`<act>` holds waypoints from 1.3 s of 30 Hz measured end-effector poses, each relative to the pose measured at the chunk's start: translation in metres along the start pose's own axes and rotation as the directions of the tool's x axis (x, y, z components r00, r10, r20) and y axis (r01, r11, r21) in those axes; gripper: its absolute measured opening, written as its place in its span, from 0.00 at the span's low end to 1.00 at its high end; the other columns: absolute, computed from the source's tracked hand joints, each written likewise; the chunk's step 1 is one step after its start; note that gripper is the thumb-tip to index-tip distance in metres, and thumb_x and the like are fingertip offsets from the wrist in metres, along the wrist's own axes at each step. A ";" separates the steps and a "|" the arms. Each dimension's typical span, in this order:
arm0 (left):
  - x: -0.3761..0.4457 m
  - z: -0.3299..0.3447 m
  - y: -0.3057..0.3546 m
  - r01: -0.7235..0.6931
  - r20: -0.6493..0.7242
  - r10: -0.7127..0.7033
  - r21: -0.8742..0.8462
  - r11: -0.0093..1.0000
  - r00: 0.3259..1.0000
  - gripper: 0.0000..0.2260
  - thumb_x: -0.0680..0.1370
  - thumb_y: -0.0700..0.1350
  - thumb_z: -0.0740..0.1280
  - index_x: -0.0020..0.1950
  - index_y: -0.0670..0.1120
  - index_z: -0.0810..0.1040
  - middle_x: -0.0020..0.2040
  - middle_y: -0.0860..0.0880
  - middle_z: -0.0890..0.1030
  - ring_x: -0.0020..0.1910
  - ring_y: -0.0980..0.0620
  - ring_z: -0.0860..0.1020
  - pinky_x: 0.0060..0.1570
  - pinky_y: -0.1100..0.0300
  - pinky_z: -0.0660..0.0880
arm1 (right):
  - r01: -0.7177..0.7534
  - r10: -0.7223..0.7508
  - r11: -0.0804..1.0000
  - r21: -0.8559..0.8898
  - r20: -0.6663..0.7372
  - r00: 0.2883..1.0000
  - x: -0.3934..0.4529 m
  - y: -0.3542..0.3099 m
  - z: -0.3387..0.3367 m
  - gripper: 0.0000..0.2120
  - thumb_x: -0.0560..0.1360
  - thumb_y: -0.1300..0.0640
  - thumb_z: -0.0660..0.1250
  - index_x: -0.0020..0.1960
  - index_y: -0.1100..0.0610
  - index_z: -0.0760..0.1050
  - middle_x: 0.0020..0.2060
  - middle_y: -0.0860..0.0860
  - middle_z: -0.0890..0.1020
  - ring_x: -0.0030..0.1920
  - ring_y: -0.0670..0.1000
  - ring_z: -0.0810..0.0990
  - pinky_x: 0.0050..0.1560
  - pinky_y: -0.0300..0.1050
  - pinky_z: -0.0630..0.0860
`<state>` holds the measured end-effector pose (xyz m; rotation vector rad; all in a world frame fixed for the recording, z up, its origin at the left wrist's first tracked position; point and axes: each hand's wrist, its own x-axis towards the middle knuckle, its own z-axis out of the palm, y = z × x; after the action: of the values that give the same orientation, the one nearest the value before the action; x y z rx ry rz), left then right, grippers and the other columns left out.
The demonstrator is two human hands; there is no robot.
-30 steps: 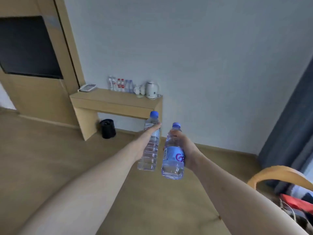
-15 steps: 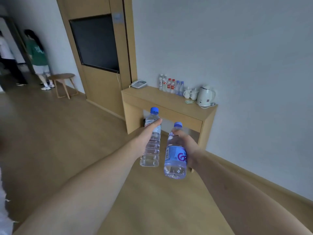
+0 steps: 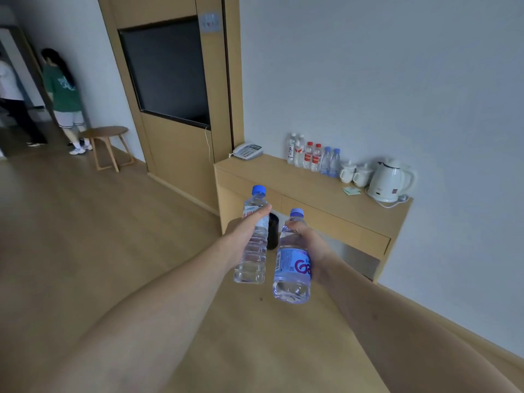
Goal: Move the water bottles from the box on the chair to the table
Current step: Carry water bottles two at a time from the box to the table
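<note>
Closer now to the wooden table (image 3: pixel 283 177), the left hand (image 3: pixel 243 231) grips a clear bottle (image 3: pixel 253 239) and the right hand (image 3: pixel 307 245) a blue-labelled bottle (image 3: pixel 292 265), both mid-carry; setting them upright beside the bottles already standing (image 3: pixel 313 157) comes next.

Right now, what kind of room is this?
Most likely a hotel guest room. A wall-side wooden desk carries a corded phone, a row of water bottles, two lidded cups and an electric kettle, beside a panel-mounted TV.
</note>
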<state>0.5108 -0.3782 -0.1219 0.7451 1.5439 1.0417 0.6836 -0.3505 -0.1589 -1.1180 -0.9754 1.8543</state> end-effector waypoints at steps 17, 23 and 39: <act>0.296 -0.068 0.111 0.030 -0.015 -0.030 -0.017 0.999 0.999 0.39 0.61 0.75 0.75 0.63 0.52 0.74 0.50 0.52 0.75 0.49 0.52 0.75 0.47 0.53 0.70 | 0.011 -0.011 1.000 -0.023 -0.009 1.000 0.303 -0.084 0.050 0.16 0.72 0.49 0.75 0.54 0.57 0.79 0.47 0.59 0.87 0.42 0.59 0.83 0.40 0.51 0.83; 0.419 -0.058 0.174 0.021 -0.025 -0.021 0.016 1.000 0.999 0.45 0.63 0.75 0.74 0.73 0.54 0.71 0.56 0.54 0.72 0.56 0.50 0.74 0.56 0.51 0.68 | -0.002 0.002 0.999 -0.036 0.000 1.000 0.434 -0.141 0.041 0.15 0.73 0.50 0.74 0.53 0.59 0.78 0.42 0.58 0.85 0.32 0.56 0.82 0.33 0.47 0.82; 0.678 -0.051 0.286 0.031 0.034 -0.031 -0.007 0.999 0.999 0.36 0.64 0.77 0.71 0.60 0.53 0.74 0.49 0.53 0.77 0.42 0.53 0.76 0.37 0.57 0.71 | 0.002 -0.003 0.999 -0.039 -0.039 0.999 0.689 -0.237 0.036 0.19 0.73 0.47 0.75 0.56 0.59 0.77 0.44 0.58 0.85 0.34 0.55 0.83 0.37 0.48 0.82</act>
<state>0.2899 0.3247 -0.1483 0.7279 1.5168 1.0069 0.4667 0.3456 -0.1784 -1.1711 -0.9937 1.8120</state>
